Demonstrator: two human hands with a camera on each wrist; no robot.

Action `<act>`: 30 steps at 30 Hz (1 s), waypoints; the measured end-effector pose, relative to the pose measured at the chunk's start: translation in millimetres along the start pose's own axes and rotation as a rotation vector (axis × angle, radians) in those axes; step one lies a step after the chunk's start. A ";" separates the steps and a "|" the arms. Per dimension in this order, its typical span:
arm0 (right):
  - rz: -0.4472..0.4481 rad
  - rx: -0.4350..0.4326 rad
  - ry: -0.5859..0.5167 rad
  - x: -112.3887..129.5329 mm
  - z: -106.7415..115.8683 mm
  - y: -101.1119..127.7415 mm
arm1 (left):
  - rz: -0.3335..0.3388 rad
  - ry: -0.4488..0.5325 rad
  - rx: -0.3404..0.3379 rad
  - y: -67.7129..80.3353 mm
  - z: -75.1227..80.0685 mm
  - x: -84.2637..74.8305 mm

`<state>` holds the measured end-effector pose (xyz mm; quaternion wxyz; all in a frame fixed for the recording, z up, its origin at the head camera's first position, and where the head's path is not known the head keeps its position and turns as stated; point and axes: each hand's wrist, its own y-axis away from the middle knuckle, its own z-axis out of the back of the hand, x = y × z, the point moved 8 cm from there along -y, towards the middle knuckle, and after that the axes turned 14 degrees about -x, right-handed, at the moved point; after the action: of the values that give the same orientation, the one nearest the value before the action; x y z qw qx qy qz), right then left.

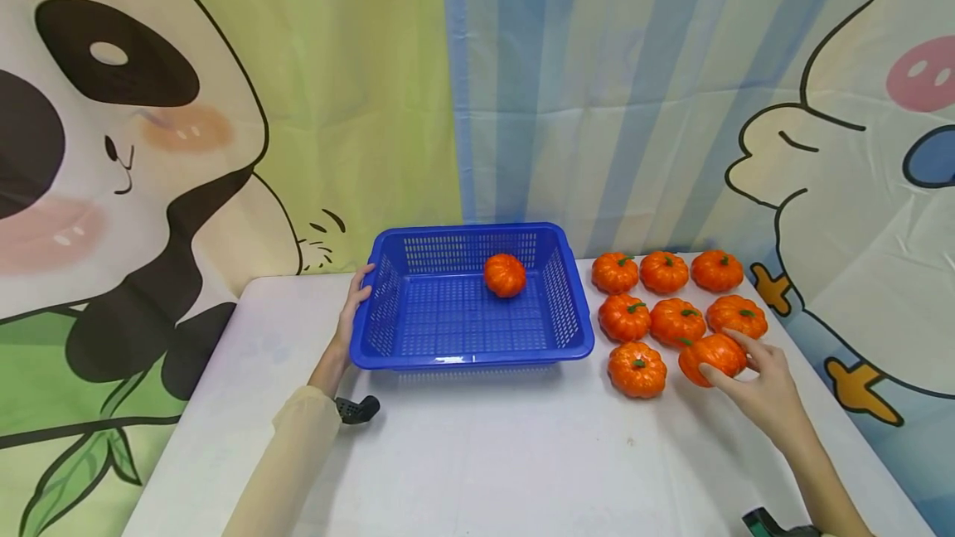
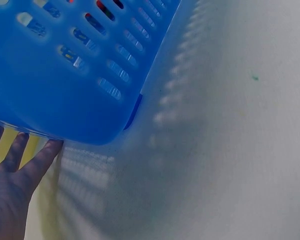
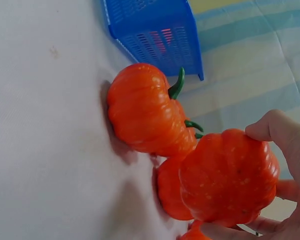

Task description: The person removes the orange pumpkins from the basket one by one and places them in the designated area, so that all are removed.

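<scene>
My left hand (image 1: 347, 318) touches the left side of a blue plastic basket (image 1: 470, 359). In the left wrist view its extended fingers (image 2: 37, 162) rest against the basket's outer wall. One orange toy pumpkin (image 1: 505, 276) lies inside the basket, toward the back right. At the right, my right hand (image 1: 768, 388) grips another toy pumpkin (image 1: 714, 358) between thumb and fingers. That pumpkin is tilted and raised off the table, its underside facing the right wrist camera. Just left of it sits a toy pumpkin (image 1: 637, 370) with a green stem.
Behind the held pumpkin, several more pumpkins stand in rows, among them a middle one (image 1: 677, 322) and a back corner one (image 1: 717, 271). The white table (image 1: 477, 454) meets a printed curtain (image 1: 522, 106) at the back.
</scene>
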<state>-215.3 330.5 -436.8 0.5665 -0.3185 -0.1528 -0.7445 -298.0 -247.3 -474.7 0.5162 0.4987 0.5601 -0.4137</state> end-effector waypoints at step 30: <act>0.043 0.090 0.028 -50.5 -34.6 -0.3 | 0.026 0.018 -0.014 -4.3 2.2 4.5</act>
<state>-218.1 348.0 -495.4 0.5983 -0.2858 -0.1712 -0.7287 -301.8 -249.5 -479.7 0.5200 0.5061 0.5611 -0.3983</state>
